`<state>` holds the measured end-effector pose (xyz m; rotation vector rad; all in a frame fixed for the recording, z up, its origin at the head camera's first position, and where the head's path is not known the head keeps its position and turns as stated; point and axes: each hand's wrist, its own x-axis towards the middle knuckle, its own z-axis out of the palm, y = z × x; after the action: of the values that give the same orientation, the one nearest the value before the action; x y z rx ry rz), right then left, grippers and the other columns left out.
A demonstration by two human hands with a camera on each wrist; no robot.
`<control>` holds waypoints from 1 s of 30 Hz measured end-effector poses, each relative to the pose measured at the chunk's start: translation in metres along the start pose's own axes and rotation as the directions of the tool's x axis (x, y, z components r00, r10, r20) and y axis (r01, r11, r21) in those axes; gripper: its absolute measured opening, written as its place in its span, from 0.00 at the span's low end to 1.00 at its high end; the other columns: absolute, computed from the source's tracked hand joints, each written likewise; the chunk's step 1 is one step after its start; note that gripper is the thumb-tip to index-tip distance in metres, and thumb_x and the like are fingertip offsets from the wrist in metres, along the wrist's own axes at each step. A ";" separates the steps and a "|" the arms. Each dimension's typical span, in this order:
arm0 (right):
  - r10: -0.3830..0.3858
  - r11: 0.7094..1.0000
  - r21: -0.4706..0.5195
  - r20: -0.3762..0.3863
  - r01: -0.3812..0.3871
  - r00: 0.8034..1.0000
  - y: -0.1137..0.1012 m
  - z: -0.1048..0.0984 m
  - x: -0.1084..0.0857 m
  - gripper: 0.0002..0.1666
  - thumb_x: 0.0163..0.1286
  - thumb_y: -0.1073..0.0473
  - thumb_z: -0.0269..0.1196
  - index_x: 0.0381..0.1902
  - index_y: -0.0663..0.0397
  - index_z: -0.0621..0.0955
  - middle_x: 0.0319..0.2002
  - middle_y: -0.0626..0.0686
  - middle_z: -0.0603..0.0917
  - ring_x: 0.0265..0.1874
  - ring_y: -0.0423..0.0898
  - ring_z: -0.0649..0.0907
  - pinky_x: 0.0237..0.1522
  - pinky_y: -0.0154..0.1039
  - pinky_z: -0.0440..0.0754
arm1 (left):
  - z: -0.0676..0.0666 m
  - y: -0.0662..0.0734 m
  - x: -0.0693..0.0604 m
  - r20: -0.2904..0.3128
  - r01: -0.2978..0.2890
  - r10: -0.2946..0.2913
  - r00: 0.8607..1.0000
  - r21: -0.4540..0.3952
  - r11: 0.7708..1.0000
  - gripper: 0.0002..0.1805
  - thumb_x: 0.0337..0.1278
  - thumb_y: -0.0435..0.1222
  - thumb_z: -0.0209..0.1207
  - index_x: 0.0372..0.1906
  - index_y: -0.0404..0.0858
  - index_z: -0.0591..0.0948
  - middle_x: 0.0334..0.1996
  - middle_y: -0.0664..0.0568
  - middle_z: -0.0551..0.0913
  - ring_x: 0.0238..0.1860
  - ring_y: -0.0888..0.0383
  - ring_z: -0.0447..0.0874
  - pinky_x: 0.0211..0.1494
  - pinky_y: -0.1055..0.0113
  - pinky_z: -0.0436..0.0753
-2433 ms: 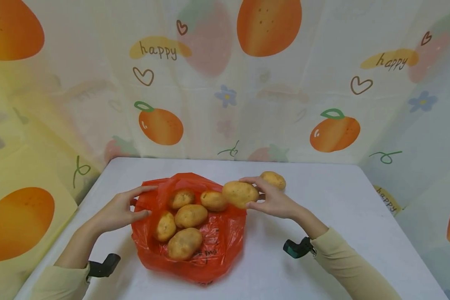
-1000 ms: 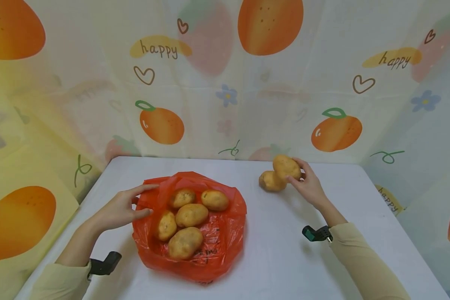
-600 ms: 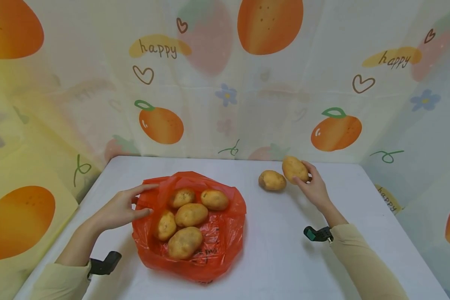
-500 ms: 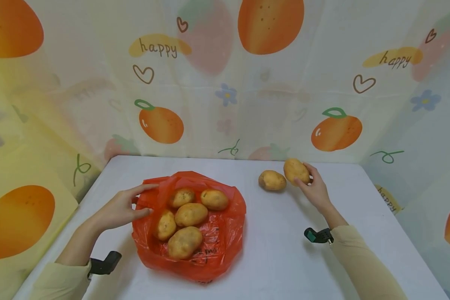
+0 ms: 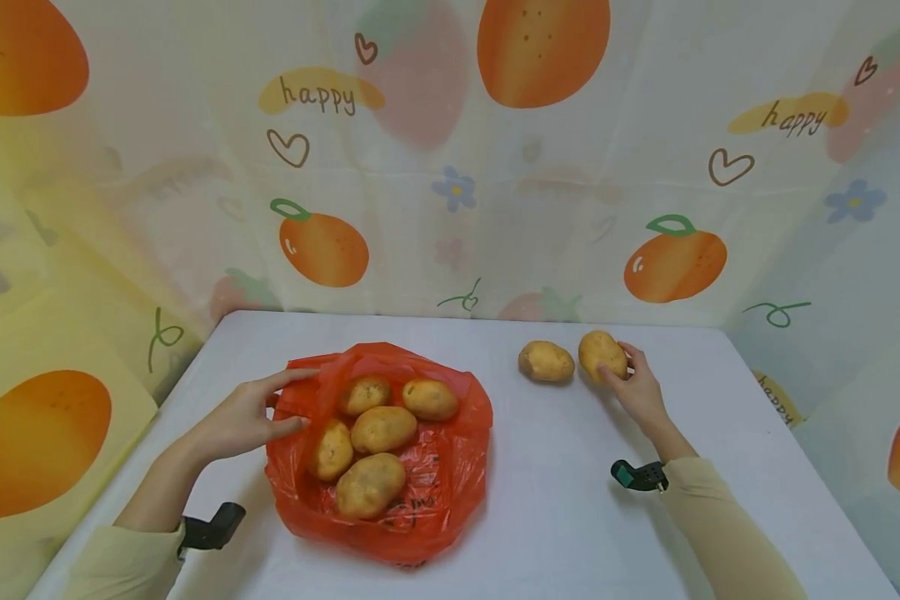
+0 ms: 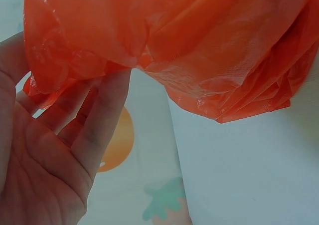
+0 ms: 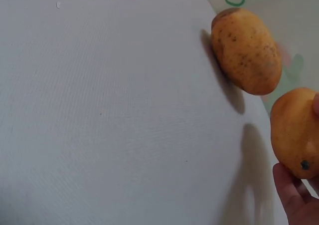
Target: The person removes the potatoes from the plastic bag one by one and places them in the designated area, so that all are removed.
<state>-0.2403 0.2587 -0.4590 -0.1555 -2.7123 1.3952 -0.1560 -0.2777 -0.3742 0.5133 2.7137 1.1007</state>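
Orange-printed cloth (image 5: 540, 167) is hanging behind and beside the white desk (image 5: 555, 500), showing hearts (image 5: 288, 161), flowers (image 5: 455, 189) and the word "happy" (image 5: 318, 96). On the desk's left half a red plastic bag (image 5: 461, 492) is sitting, with five potatoes (image 5: 384, 430) lying inside. The left hand (image 5: 242, 421) is pinching the bag's rim. The right hand (image 5: 639, 396) is gripping a single potato (image 5: 600, 350) near the back edge, just beside a second potato (image 5: 546, 362) that is resting on the desk.

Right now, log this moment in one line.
left hand: holding red bag; inside: five potatoes visible; right hand: gripping potato; white table: another potato
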 end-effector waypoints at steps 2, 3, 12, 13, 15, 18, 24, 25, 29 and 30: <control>0.014 1.000 0.003 0.009 -0.014 1.000 0.001 0.000 -0.001 0.40 0.66 0.48 0.56 0.68 0.60 0.54 0.60 0.70 0.63 0.54 0.60 0.69 0.53 0.51 0.70 | 0.000 0.000 0.000 -0.003 -0.006 0.006 1.000 -0.003 1.000 0.31 0.51 0.37 0.63 0.63 0.45 0.68 0.51 0.44 0.76 0.42 0.47 0.77 0.29 0.70 0.82; 0.021 1.000 0.002 0.016 -0.021 1.000 0.001 0.000 -0.001 0.41 0.67 0.47 0.55 0.68 0.61 0.54 0.61 0.70 0.63 0.55 0.60 0.68 0.55 0.53 0.69 | 0.000 0.000 0.000 -0.004 -0.007 0.007 1.000 -0.004 1.000 0.31 0.51 0.37 0.63 0.63 0.45 0.68 0.51 0.44 0.76 0.42 0.47 0.77 0.29 0.70 0.82; 0.117 0.993 -0.037 0.090 -0.114 0.989 0.007 0.005 0.002 0.44 0.66 0.40 0.52 0.69 0.59 0.52 0.65 0.69 0.59 0.60 0.62 0.64 0.58 0.55 0.67 | 0.001 0.001 0.001 -0.012 -0.011 0.011 1.000 0.004 1.000 0.31 0.50 0.37 0.64 0.62 0.45 0.69 0.50 0.44 0.77 0.43 0.46 0.78 0.30 0.70 0.83; 0.123 0.992 -0.038 0.094 -0.120 0.988 0.008 0.006 0.002 0.45 0.66 0.39 0.52 0.70 0.59 0.52 0.65 0.69 0.58 0.60 0.62 0.64 0.58 0.55 0.67 | 0.001 0.001 0.001 -0.013 -0.012 0.012 1.000 0.005 1.000 0.31 0.50 0.37 0.64 0.62 0.45 0.69 0.50 0.44 0.77 0.44 0.45 0.78 0.30 0.70 0.83; 0.130 0.991 -0.040 0.100 -0.127 0.986 0.008 0.006 0.003 0.45 0.66 0.38 0.52 0.70 0.59 0.52 0.65 0.69 0.58 0.60 0.62 0.64 0.57 0.55 0.68 | 0.001 0.001 0.001 -0.012 -0.011 0.011 1.000 -0.002 1.000 0.31 0.50 0.37 0.64 0.62 0.45 0.69 0.50 0.44 0.77 0.44 0.45 0.78 0.30 0.70 0.83; 0.136 0.990 -0.041 0.105 -0.133 0.985 0.009 0.007 0.004 0.46 0.66 0.37 0.51 0.70 0.59 0.52 0.65 0.68 0.58 0.61 0.62 0.64 0.58 0.55 0.67 | 0.001 0.001 0.001 -0.008 -0.005 0.005 1.000 -0.006 1.000 0.31 0.50 0.38 0.64 0.62 0.45 0.68 0.50 0.44 0.77 0.44 0.45 0.77 0.30 0.70 0.83; 0.137 0.990 -0.053 0.130 -0.131 0.982 0.007 0.007 0.005 0.47 0.66 0.36 0.49 0.70 0.60 0.51 0.66 0.69 0.57 0.63 0.63 0.61 0.61 0.56 0.65 | 0.000 0.001 0.001 -0.009 -0.008 0.008 1.000 -0.001 1.000 0.31 0.51 0.38 0.64 0.62 0.46 0.68 0.50 0.45 0.77 0.44 0.46 0.77 0.30 0.70 0.83; 0.137 0.990 -0.058 0.136 -0.130 0.981 0.007 0.007 0.004 0.47 0.66 0.35 0.49 0.70 0.61 0.50 0.66 0.69 0.56 0.63 0.63 0.61 0.61 0.56 0.65 | 0.000 0.000 0.001 -0.009 -0.010 0.010 1.000 0.001 1.000 0.31 0.51 0.38 0.64 0.62 0.46 0.68 0.50 0.45 0.77 0.44 0.46 0.77 0.30 0.70 0.82; 0.131 0.989 -0.087 0.157 -0.119 0.979 0.006 0.006 0.003 0.48 0.67 0.34 0.46 0.70 0.62 0.50 0.66 0.69 0.57 0.63 0.63 0.61 0.62 0.56 0.64 | 0.000 0.000 0.001 -0.012 -0.019 0.019 1.000 0.010 1.000 0.31 0.51 0.38 0.64 0.63 0.46 0.68 0.50 0.45 0.77 0.43 0.47 0.77 0.30 0.71 0.82; 0.130 0.989 -0.092 0.162 -0.117 0.978 0.006 0.006 0.003 0.48 0.67 0.34 0.46 0.70 0.62 0.49 0.66 0.70 0.57 0.63 0.64 0.61 0.62 0.56 0.63 | 0.000 0.000 0.001 -0.012 -0.020 0.020 1.000 0.011 1.000 0.31 0.51 0.37 0.64 0.63 0.46 0.68 0.51 0.45 0.77 0.43 0.47 0.77 0.30 0.71 0.82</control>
<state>-0.2439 0.2578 -0.4666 -0.2260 -2.9473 1.3867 -0.1570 -0.2773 -0.3745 0.5385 2.7326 1.0978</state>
